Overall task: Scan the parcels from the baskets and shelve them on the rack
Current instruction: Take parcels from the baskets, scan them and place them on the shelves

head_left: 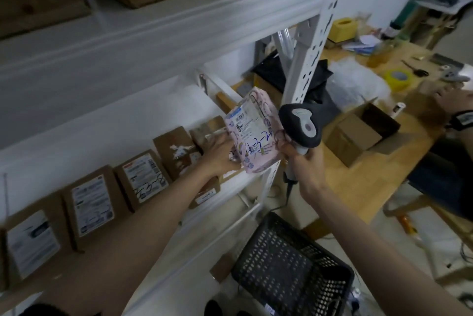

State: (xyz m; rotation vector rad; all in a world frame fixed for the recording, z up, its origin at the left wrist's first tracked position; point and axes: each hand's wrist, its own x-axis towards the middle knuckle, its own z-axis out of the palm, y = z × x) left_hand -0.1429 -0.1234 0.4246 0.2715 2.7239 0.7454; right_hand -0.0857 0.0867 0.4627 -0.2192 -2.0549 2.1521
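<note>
From the head camera, your left hand (220,155) has its grip round the lower left edge of a soft pink printed mailer parcel (252,134), held in front of the white steel rack (311,41). Its long axis tilts up and leftward, white label facing you, with blue handwriting. Your right hand (304,159) grips the grey barcode scanner (303,127), head beside the parcel. A perforated black plastic basket (289,268) sits below, its inside hard to make out. Cardboard parcels (143,182) line the shelf.
</note>
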